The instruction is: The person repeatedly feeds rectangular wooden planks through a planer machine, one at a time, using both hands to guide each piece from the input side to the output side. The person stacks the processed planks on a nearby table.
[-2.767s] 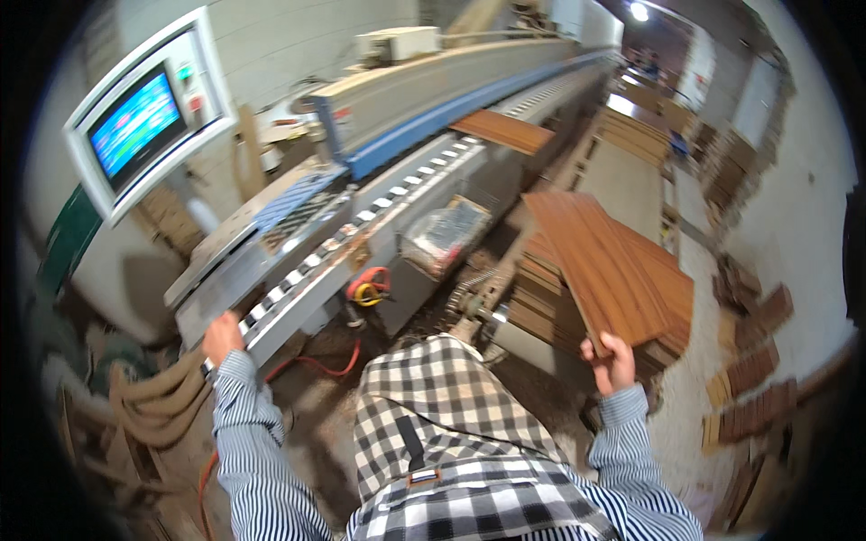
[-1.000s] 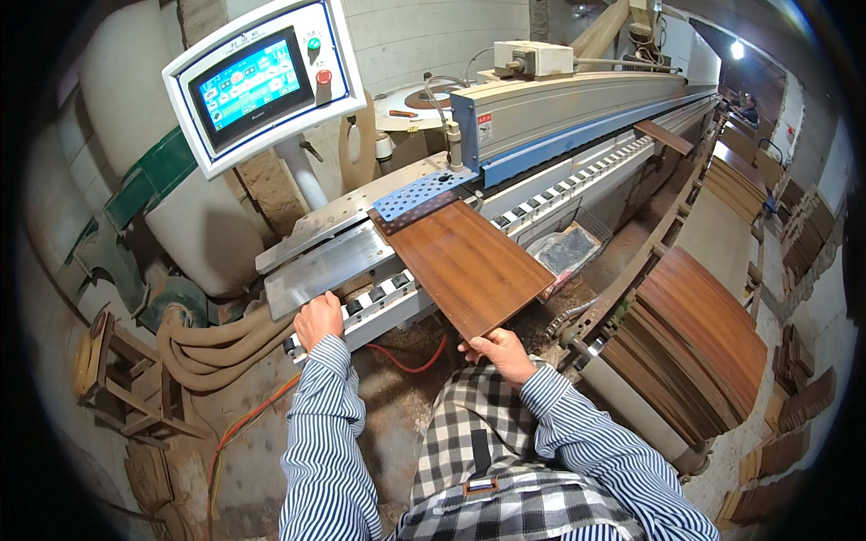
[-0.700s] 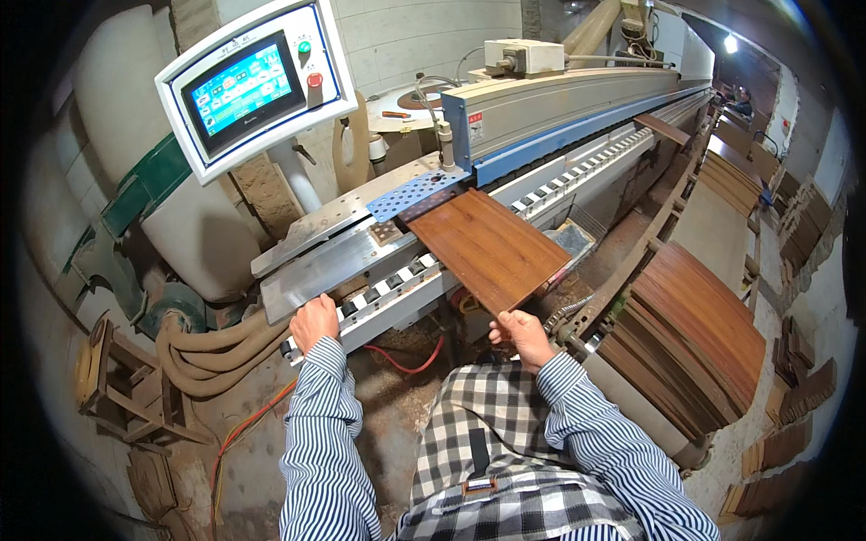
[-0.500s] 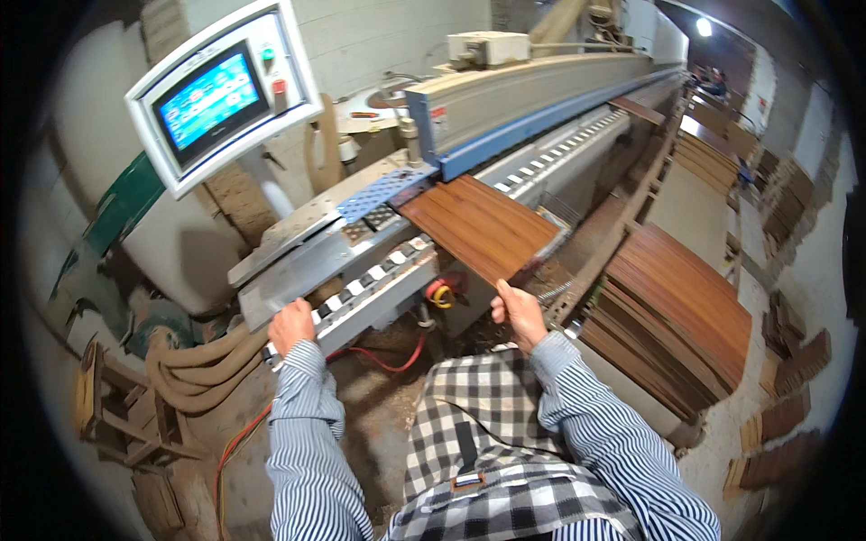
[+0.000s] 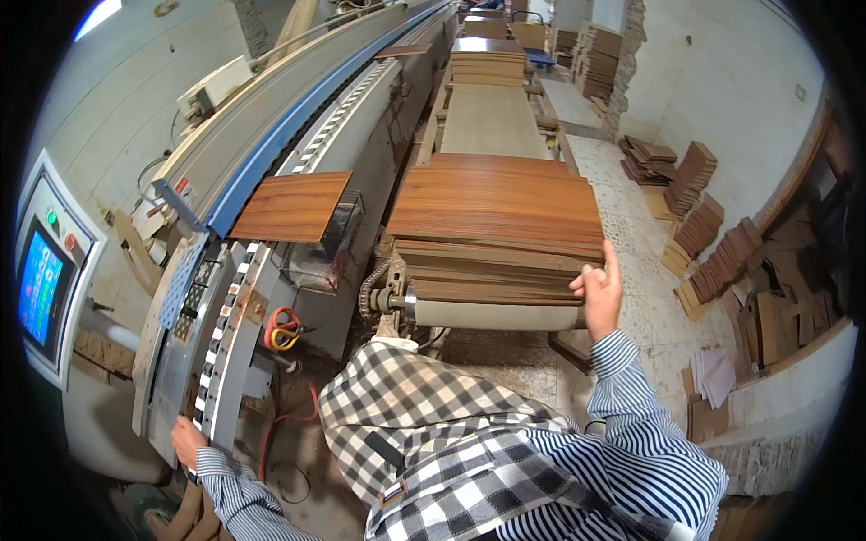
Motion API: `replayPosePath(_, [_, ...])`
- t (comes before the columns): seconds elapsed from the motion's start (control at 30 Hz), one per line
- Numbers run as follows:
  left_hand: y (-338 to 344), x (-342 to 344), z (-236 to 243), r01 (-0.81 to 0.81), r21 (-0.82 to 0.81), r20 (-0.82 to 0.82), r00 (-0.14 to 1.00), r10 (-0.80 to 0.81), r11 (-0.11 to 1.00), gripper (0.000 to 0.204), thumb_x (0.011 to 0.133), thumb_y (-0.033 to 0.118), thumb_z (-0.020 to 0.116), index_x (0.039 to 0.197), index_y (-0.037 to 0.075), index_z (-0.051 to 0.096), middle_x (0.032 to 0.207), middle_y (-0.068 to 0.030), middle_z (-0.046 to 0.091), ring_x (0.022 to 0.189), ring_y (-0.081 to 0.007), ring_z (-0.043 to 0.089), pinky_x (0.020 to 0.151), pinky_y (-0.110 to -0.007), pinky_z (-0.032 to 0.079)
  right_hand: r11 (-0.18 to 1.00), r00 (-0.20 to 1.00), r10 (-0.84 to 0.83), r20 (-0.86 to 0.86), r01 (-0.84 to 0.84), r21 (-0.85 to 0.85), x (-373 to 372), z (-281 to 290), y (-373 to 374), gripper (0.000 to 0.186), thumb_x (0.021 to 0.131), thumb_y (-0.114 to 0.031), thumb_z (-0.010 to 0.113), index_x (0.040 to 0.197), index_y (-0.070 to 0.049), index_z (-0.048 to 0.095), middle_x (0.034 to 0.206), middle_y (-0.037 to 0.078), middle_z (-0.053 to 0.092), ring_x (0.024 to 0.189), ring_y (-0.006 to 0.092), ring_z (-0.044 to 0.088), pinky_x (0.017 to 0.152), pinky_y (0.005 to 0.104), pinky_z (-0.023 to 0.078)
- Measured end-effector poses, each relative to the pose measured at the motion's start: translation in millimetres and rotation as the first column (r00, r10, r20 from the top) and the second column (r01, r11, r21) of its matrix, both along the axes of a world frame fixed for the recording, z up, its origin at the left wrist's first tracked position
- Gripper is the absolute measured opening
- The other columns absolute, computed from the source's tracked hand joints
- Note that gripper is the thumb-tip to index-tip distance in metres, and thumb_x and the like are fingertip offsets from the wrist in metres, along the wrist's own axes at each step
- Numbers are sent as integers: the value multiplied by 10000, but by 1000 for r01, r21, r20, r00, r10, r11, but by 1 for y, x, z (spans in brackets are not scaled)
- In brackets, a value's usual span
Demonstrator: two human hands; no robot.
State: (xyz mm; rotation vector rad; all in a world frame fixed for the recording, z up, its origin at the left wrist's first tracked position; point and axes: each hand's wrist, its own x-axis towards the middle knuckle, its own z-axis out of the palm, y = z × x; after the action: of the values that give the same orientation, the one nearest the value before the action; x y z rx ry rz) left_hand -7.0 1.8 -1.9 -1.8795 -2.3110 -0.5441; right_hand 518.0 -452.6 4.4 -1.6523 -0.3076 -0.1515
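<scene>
Panels (image 5: 496, 194), wood-grain, stacked on roller conveyor (image 5: 492, 316). Right hand (image 5: 601, 293): at stack's near-right corner, index apart from curled fingers, nothing clamped. Left hand (image 5: 188, 442): at roller track (image 5: 233, 379), finger closure indeterminable. Apparent step: panel pickup; calls next for edge grip.

- On my feed, the left sleeve (image 5: 236, 498) and right sleeve (image 5: 642, 410) both carry narrow dark-blue and white stripes.
- I see a checked apron (image 5: 428, 388) over the striped cloth, black and white, creamier toward its lower part.
- A short black strap (image 5: 385, 449) crosses the checks.
- Near it I make out a small label (image 5: 394, 492) edged orange-brown.
</scene>
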Motion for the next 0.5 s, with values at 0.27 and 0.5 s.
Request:
replayPosePath(0.27, [4, 8, 5, 39, 25, -24, 999, -38, 999, 499, 865, 374, 311, 899, -4, 635, 878, -254, 598, 802, -432, 554, 734, -501, 415, 993, 999, -45, 4, 45, -110, 24, -5, -24, 421, 876, -110, 495, 1274, 10, 425, 615, 46, 588, 548, 72, 525, 529, 206, 435])
replayPosePath(0.5, [-7, 15, 11, 43, 43, 2, 999, -43, 998, 507, 870, 367, 317, 868, -43, 615, 890, -273, 584, 819, -450, 543, 755, -507, 409, 987, 968, 158, -196, -146, 73, 13, 2, -13, 386, 904, -313, 497, 899, 54, 614, 568, 68, 574, 500, 93, 531, 479, 205, 428])
